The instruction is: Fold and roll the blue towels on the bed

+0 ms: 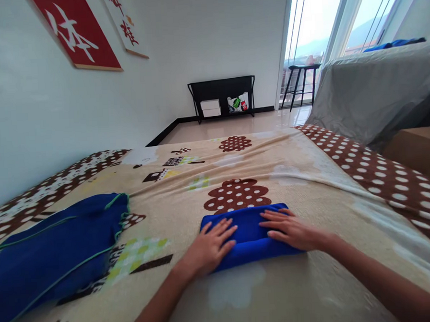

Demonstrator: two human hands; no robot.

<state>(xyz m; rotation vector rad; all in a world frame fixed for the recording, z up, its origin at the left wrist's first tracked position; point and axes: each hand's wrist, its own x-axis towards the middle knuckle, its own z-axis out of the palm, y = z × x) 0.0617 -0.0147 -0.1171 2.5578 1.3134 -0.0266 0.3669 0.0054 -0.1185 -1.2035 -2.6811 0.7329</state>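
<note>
A small folded blue cloth (249,225) lies on the patterned beige blanket (273,177) covering the bed in front of me. My left hand (210,245) rests flat on its left half, fingers spread. My right hand (288,229) presses flat on its right half, fingers stretched out toward the left. Neither hand grips anything.
A larger blue cloth with green trim (57,251) lies spread on the bed at the left. A white wall runs along the left side. Beyond the bed stand a black low shelf (222,99), a stool (300,82) by the window and grey-covered furniture (377,90) at right.
</note>
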